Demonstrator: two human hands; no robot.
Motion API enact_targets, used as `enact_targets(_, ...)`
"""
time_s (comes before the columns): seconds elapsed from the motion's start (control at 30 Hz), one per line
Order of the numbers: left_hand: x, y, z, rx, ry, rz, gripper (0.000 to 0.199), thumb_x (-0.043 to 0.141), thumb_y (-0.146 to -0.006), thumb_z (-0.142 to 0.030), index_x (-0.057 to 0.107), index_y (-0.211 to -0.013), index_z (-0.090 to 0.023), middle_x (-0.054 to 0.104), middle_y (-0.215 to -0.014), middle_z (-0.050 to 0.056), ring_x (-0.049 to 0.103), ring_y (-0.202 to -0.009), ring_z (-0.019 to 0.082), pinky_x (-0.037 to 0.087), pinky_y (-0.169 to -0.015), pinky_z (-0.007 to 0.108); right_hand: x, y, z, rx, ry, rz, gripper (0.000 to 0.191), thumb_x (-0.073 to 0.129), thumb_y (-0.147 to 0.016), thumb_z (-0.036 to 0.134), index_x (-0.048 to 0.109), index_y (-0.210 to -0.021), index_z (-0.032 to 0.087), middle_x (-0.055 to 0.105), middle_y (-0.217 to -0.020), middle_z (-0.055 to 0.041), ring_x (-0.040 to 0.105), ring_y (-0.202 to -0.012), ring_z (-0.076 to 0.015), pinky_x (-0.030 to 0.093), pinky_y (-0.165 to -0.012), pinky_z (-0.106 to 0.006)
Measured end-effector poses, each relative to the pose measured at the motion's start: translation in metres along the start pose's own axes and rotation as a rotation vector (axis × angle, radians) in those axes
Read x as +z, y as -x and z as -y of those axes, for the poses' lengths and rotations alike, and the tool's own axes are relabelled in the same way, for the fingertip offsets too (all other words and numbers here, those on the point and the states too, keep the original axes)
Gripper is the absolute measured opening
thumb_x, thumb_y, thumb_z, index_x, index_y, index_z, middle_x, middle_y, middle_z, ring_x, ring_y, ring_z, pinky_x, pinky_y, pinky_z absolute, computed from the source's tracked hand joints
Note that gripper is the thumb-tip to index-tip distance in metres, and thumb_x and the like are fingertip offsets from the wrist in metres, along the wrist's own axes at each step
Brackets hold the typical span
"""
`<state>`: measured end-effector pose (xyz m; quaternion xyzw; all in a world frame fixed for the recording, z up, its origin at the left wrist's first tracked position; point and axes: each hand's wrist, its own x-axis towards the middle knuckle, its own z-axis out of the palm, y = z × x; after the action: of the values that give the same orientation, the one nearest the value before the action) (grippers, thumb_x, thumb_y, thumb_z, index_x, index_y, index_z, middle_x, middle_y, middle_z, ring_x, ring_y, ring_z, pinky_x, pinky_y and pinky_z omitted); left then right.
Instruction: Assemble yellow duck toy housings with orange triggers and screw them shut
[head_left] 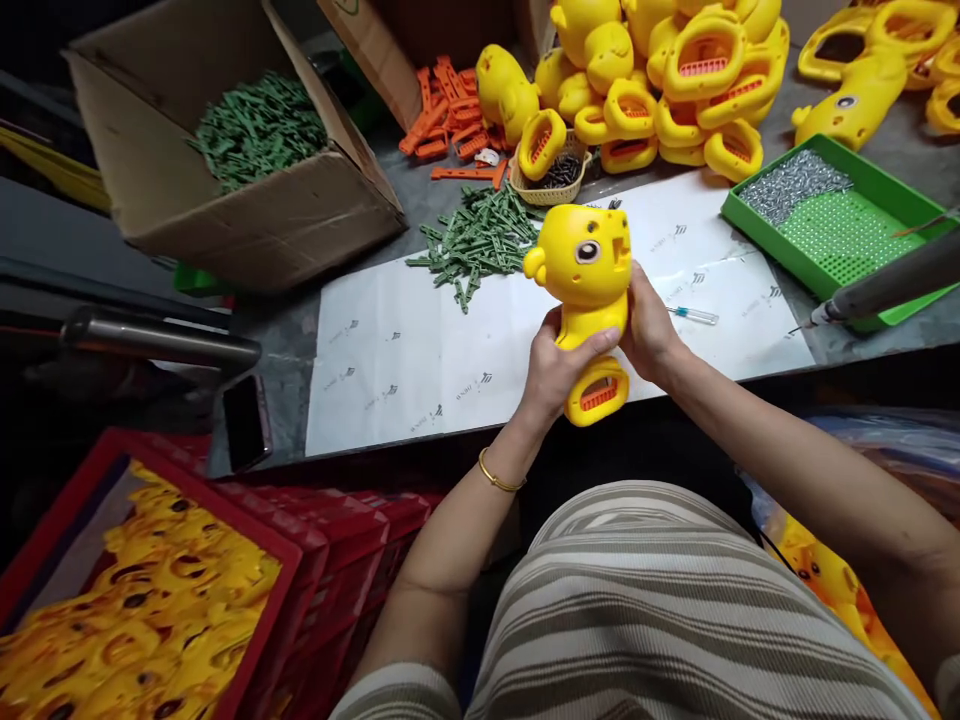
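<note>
A yellow animal-shaped plastic housing (589, 255) with a printed eye is held upright above the front of the white sheet (405, 350). My left hand (559, 365) wraps round its neck, thumb across the front. My right hand (649, 320) grips its right side, its fingers partly hidden behind the housing. Below my left hand shows the housing's looped handle with an orange grille inside. Green plastic pieces (484, 235) lie heaped just behind. A small screwdriver with a clear handle (694, 315) rests on the sheet to the right of my right hand.
A cardboard box (255, 230) of green pieces stands back left. Orange parts (450, 110), a wicker basket (551, 190) and stacked yellow housings (705, 60) are behind. At right are a green screw tray (907, 190) and a powered driver (892, 275). A phone (246, 422) and red crate (292, 590) are left.
</note>
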<state>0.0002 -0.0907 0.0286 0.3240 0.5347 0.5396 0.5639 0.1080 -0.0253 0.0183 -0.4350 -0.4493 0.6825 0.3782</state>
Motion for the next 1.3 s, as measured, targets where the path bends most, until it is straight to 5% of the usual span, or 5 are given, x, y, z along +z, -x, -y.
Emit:
enact_targets(0.1,-0.009,-0.01,-0.006,-0.156,0.26,0.028,0.047,0.077,-0.071,-0.041,0.062,-0.106,-0.014,0.073,-0.1,0.01,0.07,-0.098,0.027,0.057,-0.086,0.04,-0.008,0.013,0.006,0.029,0.064,-0.003,0.047,0.045,-0.089,0.061,0.057,-0.112,0.022,0.065,-0.101,-0.0069,0.061,-0.09,-0.0217,0.052,-0.074,-0.036)
enact_targets(0.37,-0.027,-0.034,0.0,-0.352,0.523,-0.22,0.041,0.076,-0.07,-0.042,0.062,-0.1,-0.018,0.07,-0.088,0.004,0.071,-0.093,0.022,0.058,-0.085,0.034,-0.018,0.066,-0.02,-0.851,1.18,0.188,0.03,0.059,-0.092,0.037,0.062,-0.116,0.02,0.067,-0.11,-0.0113,0.055,-0.104,-0.0276,0.039,-0.089,-0.044)
enact_targets(0.83,-0.011,-0.03,0.007,-0.485,0.698,0.168,0.07,0.051,-0.078,-0.075,0.064,-0.111,-0.014,0.072,-0.109,0.017,0.067,-0.11,0.034,0.052,-0.098,0.051,-0.025,0.045,-0.036,-0.974,1.205,0.195,0.021,0.053,-0.094,0.025,0.062,-0.112,0.021,0.061,-0.092,-0.0072,0.052,-0.083,-0.0226,0.038,-0.075,-0.037)
enact_targets(1.13,0.011,-0.023,0.01,-0.437,0.488,-0.023,0.065,0.061,-0.078,-0.071,0.063,-0.116,-0.017,0.073,-0.089,0.009,0.07,-0.073,0.018,0.054,-0.066,0.027,-0.034,0.043,-0.045,-0.975,1.235,0.149,0.015,0.056,-0.095,0.035,0.051,-0.089,0.022,0.061,-0.081,-0.0048,0.054,-0.075,-0.021,0.038,-0.07,-0.032)
enact_targets(1.3,0.01,-0.028,0.021,-0.499,0.575,-0.033,0.066,0.055,-0.08,-0.075,0.067,-0.099,-0.013,0.071,-0.079,0.009,0.067,-0.063,0.017,0.054,-0.059,0.028,-0.035,0.037,-0.02,-0.767,1.254,0.342,0.032,0.057,-0.093,0.05,0.045,-0.081,0.022,0.062,-0.08,-0.003,0.055,-0.074,-0.0194,0.034,-0.074,-0.034)
